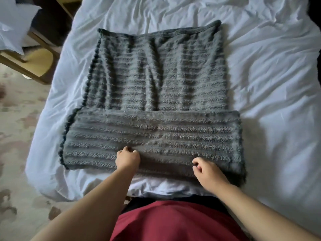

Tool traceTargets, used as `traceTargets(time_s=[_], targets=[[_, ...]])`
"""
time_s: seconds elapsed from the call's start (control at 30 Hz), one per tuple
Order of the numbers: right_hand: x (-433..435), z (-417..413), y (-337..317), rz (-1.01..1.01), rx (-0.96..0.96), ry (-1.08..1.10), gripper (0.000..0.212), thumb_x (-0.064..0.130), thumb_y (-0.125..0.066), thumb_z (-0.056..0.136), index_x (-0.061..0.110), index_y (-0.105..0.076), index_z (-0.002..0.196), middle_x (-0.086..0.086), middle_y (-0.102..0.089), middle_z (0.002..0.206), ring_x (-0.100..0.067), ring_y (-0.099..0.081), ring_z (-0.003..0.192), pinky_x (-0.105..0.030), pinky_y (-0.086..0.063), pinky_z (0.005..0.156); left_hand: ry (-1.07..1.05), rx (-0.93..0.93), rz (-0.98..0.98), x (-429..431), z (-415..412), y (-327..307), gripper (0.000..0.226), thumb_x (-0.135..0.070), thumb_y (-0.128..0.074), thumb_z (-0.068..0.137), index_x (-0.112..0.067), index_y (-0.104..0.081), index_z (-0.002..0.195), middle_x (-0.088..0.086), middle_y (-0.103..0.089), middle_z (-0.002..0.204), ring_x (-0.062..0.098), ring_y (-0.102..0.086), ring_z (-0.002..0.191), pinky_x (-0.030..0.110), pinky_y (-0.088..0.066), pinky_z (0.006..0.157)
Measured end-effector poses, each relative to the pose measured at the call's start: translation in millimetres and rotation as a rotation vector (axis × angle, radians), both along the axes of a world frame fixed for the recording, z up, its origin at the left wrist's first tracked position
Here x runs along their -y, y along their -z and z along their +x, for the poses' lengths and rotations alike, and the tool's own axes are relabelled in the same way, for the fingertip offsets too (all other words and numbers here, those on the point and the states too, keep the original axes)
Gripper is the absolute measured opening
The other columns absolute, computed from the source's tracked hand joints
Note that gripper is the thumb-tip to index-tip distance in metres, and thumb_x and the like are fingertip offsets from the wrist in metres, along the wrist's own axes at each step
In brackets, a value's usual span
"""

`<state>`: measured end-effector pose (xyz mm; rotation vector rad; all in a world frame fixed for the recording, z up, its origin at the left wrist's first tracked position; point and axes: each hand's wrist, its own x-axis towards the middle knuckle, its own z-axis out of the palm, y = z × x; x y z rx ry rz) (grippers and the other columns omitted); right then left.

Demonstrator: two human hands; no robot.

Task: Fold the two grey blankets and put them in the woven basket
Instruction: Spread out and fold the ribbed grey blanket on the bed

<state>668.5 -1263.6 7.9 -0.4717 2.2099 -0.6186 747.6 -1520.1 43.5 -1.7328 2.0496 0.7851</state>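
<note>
One grey ribbed fluffy blanket (156,87) lies flat on the white bed (269,66). Its near part is folded over into a wide band (173,133) across the front. My left hand (127,158) sits on that band near its front edge, fingers curled into the fabric, and creases run out from them. My right hand (207,173) hovers over the band's front right part with loosely curled fingers that hold nothing. No second blanket and no woven basket are in view.
A wooden piece of furniture (40,66) with a white pillow (12,32) stands at the upper left beside the bed. Patterned carpet (19,136) covers the floor on the left. I stand at the bed's foot, red clothing (173,223) below.
</note>
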Motion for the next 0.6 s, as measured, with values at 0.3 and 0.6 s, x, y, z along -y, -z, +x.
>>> traceTargets(time_s=[0.3, 0.6], targets=[[50.7, 50.0, 14.6, 0.045, 1.127, 1.123, 0.07, 0.066, -0.04, 0.09, -0.001, -0.051, 0.104, -0.024, -0.06, 0.094, -0.037, -0.063, 0.094, -0.046, -0.049, 0.079, -0.768, -0.194, 0.318, 83.4, 73.5, 40.0, 0.075, -0.053, -0.057, 0.084, -0.014, -0.034, 0.144, 0.014, -0.036, 0.147, 0.038, -0.043, 0.127, 0.05, -0.042, 0.095], [61.1, 35.7, 15.0, -0.646, 0.698, 1.978, 0.032, 0.048, -0.055, 0.089, 0.022, -0.062, 0.105, -0.005, -0.061, 0.123, -0.026, -0.053, 0.117, -0.048, -0.036, 0.101, -1.102, -0.627, 0.605, 139.8, 86.3, 57.0, 0.055, -0.046, -0.068, 0.079, -0.025, -0.057, 0.129, -0.002, -0.064, 0.114, 0.021, -0.063, 0.1, 0.042, -0.052, 0.09]])
